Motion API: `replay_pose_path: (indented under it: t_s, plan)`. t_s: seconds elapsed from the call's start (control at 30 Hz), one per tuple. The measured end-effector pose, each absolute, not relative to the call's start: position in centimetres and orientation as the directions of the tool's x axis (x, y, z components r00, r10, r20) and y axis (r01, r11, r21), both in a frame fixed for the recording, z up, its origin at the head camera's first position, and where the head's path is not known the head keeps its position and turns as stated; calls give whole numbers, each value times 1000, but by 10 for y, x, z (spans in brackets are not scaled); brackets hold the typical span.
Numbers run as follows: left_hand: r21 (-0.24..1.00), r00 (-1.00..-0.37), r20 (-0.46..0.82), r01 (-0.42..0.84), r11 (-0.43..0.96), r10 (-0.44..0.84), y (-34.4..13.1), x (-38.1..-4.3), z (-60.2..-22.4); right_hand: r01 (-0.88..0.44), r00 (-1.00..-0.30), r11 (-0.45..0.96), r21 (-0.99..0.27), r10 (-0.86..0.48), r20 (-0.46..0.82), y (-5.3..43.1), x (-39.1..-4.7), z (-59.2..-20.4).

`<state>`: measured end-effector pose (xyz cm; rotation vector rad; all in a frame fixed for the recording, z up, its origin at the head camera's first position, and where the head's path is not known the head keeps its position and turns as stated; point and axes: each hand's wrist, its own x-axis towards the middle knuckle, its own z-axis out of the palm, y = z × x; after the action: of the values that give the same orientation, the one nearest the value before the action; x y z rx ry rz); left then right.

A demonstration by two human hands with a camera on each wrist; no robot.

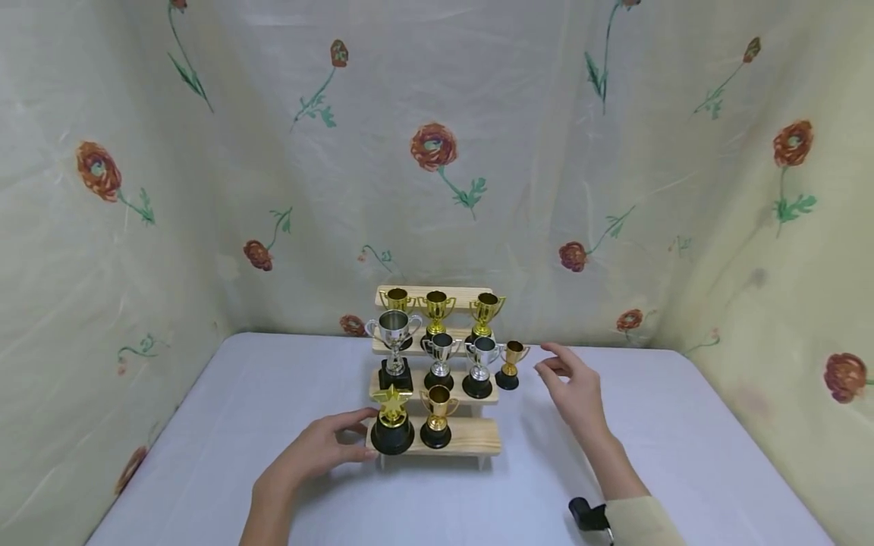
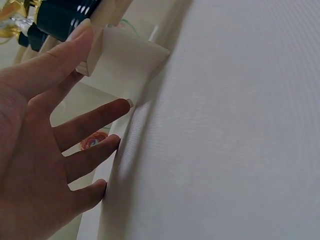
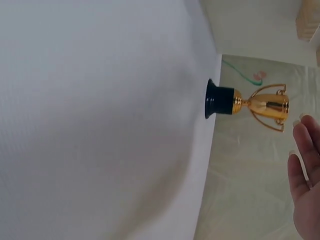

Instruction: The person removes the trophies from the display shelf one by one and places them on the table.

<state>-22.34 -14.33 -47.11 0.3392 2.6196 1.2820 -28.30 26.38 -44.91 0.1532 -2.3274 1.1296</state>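
A tiered wooden display stand (image 1: 481, 436) bears several trophies. My left hand (image 1: 314, 451) holds the left end of its lowest step, with thumb and index finger at the board's end and the other fingers spread below. Beside those fingertips stands a gold star trophy (image 1: 392, 421) on a black base, with a small gold cup trophy (image 1: 438, 417) to its right. Another small gold cup trophy (image 3: 267, 106) stands upright on the table, right of the stand. My right hand (image 1: 573, 387) hovers just right of it, fingers loosely bent and apart from the cup.
A large silver cup (image 1: 394, 341) and two smaller silver cups (image 1: 441, 356) fill the second step. Gold cups (image 1: 437, 307) stand behind them. Near my right sleeve lies a small black object (image 1: 589, 516) on the white table (image 1: 273, 379). Flowered cloth (image 1: 512, 152) hangs behind.
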Motion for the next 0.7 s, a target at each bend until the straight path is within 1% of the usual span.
replay_pose_path:
  t_s: [0.13, 0.33, 0.5, 0.7]
  plan:
    - [795, -953, -81, 115, 596, 292, -144, -224, -471, -373, -825, 638, -673, 104, 556, 254, -274, -447]
    - [794, -951, -72, 128, 594, 302, -144, -224, -472, -408, -801, 664, -627, 70, 595, 244, -262, -445]
    - [796, -953, -77, 119, 593, 294, -144, -224, -471, -470, -769, 641, -607, 40, 638, 237, -252, -444]
    - [798, -952, -84, 114, 592, 295, -144, -224, -470, -524, -768, 621, -584, -48, 638, 225, -240, -443]
